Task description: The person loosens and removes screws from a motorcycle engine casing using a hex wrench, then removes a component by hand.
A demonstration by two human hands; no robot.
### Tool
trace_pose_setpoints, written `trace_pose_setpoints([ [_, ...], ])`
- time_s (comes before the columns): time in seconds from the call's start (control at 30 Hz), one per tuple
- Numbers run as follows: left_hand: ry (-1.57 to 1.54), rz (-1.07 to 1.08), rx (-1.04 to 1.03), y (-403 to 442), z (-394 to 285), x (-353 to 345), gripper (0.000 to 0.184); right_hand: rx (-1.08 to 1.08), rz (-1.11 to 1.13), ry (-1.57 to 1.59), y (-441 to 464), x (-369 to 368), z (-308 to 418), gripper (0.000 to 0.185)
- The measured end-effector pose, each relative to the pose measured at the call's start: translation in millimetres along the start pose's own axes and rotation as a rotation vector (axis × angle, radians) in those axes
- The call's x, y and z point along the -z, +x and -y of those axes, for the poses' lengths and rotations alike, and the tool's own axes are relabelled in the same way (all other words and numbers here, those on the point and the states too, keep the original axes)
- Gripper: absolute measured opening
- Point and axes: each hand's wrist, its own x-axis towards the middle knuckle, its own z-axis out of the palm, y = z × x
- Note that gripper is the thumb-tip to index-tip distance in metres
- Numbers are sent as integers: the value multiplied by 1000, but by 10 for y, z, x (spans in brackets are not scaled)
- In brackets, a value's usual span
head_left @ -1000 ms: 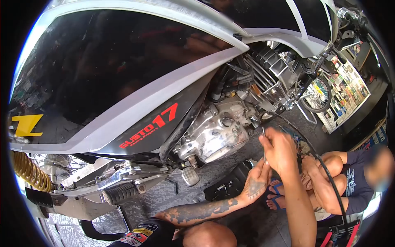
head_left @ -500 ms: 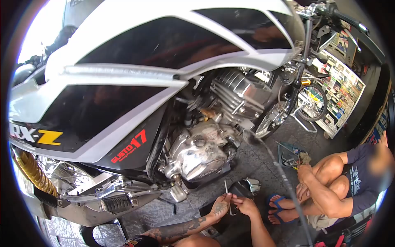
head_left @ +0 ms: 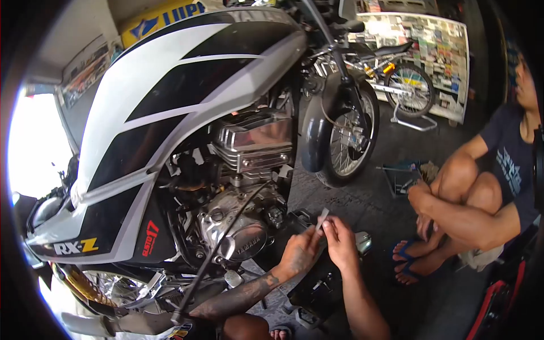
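Observation:
Both my hands meet low in the middle of the head view, in front of a motorcycle. Between their fingertips is a small, thin, pale strip (head_left: 322, 219), its upper end standing out above the fingers; I cannot tell its exact kind. My left hand (head_left: 300, 253) is closed on its lower part. Against its side, my right hand (head_left: 340, 240) pinches with thumb and fingers. Just left of my hands is the motorcycle's metal engine cover (head_left: 237, 229), marked YAMAHA. A dark boxy object (head_left: 320, 289) lies below my hands, partly hidden by my right forearm.
The motorcycle's tank (head_left: 221, 68) and front wheel (head_left: 354, 136) fill the left and centre. A dark thin rod (head_left: 226, 235) crosses in front of the engine. At right a person (head_left: 476, 187) crouches beside a tool tray (head_left: 399, 180). A small bike (head_left: 405, 85) stands behind.
The camera view has swung, so the motorcycle sits lower and farther left, with more background showing. My hands appear higher, still together on the pale strip. The dark rod now crosses the engine.

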Motion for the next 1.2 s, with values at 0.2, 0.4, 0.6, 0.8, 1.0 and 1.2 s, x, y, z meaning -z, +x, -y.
trace_pose_setpoints([
  [0.2, -1428, -168, 477, 335, -105, 5, 28, 45, 39, -140, -129, 34, 25, 38],
  [0.4, -1519, -298, 525, 505, -194, 90, 27, 103, 201, -202, -192, 207, 37, 29],
  [0.6, -1456, -367, 557, 530, -87, 96, 25, 199, 153, -285, -68, 55, 9, 16],
  [0.8, -1451, -325, 561, 536, -47, 139, 27, 94, 143, -196, -127, -147, -60, 19],
  [1.0, -1398, -287, 545, 583, -38, 144, 25, -179, 243, 237, -63, -161, -143, 32],
  [1.2, -1381, -301, 584, 659, 6, 275, 27, -374, 296, 545, -8, -289, 101, 38],
])
